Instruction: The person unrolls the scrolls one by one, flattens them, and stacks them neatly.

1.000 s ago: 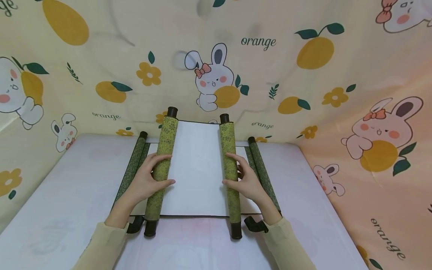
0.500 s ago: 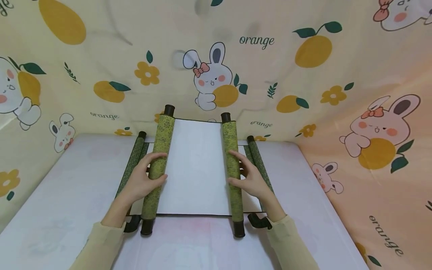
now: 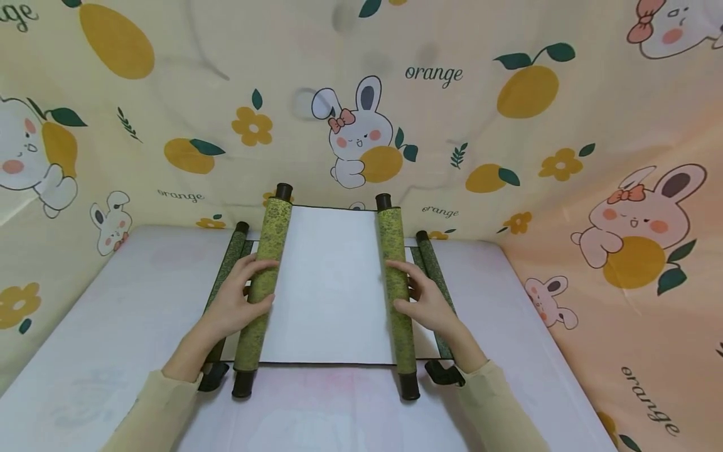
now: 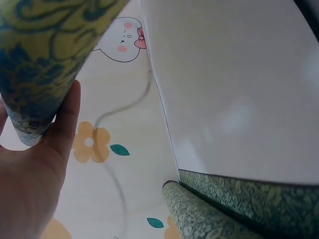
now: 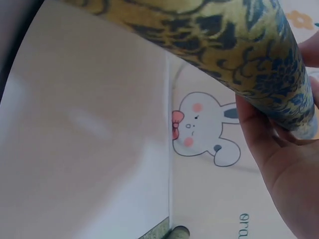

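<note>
In the head view, a scroll with two yellow-green rolls and black end knobs is partly unrolled, blank white paper [image 3: 333,282] stretched between. My left hand [image 3: 228,307] grips the left roll [image 3: 262,282] about its middle, thumb on the near side. Opposite it, my right hand [image 3: 432,307] holds the right roll [image 3: 396,282] the same way. Both wrist views show a patterned yellow and blue surface on the left roll [image 4: 40,64] and the right roll [image 5: 224,55]. The raised scroll overlaps a second one with dark green rolls [image 3: 433,263], covering most of its white sheet.
The lower scroll lies on a pale covered table [image 3: 113,339], its left dark green roll [image 3: 227,263] beyond my left hand. A cream cloth [image 3: 440,125] printed with rabbits and oranges hangs behind and along the sides. Black wrist pieces [image 3: 444,373] sit beside my sleeves.
Both hands have moved apart, the left one leftward and the right one rightward, with the yellow-green rolls. A wider stretch of white paper shows between them. The dark green rolls have stayed in place.
</note>
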Demonstrator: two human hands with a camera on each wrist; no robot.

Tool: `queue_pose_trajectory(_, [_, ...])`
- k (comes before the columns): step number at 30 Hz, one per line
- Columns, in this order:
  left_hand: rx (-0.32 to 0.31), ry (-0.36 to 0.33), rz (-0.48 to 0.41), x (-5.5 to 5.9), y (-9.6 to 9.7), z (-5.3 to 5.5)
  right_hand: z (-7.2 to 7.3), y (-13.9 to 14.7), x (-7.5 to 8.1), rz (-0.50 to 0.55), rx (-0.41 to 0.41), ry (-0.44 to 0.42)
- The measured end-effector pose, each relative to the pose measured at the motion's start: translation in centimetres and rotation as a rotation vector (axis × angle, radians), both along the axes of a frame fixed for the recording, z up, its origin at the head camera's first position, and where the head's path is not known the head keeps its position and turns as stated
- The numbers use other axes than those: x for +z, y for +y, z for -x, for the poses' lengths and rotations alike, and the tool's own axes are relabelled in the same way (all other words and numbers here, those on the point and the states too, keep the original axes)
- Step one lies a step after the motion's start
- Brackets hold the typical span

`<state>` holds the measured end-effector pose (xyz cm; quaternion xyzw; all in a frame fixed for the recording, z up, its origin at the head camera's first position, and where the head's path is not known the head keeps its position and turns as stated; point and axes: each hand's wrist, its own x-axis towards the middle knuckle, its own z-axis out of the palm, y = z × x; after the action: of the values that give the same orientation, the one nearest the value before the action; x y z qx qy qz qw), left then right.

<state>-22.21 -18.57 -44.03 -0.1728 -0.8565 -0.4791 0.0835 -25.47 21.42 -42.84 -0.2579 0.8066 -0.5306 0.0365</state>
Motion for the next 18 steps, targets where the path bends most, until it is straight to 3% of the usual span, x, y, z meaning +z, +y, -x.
queue_pose_trajectory(9, [-0.022,-0.02,0.024,0.01,-0.4,-0.12,0.43,0.37,0.13,-0.014,0.007,-0.024])
queue_pose_trajectory(18, [0.032,0.022,0.091,-0.03,0.06,0.21,0.87,-0.13,-0.32,-0.109,-0.048,-0.008])
